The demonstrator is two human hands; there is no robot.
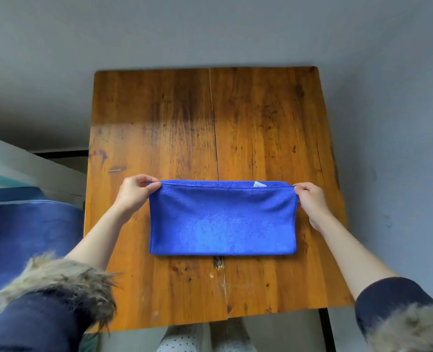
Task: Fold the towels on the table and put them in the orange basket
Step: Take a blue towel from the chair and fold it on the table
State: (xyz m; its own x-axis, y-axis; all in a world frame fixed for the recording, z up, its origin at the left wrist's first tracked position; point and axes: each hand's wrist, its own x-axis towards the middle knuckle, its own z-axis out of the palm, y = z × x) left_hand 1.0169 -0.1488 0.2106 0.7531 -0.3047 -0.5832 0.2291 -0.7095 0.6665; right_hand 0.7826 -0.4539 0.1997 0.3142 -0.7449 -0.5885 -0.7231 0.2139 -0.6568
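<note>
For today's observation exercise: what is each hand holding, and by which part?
Both hold the blue towel: left hand pinches its far left corner, right hand its far right corner.

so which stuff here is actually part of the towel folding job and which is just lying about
Part of the job:
- blue terry towel, folded once, flat on the table
- left hand and right hand, each pinching a far corner
- worn orange-brown wooden table

Just there:
- dark blue bedding at left

The orange basket is not in view.

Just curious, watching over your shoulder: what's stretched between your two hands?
In the head view, the blue towel, its far edge with a white tag, spans from left hand to right hand.
</note>
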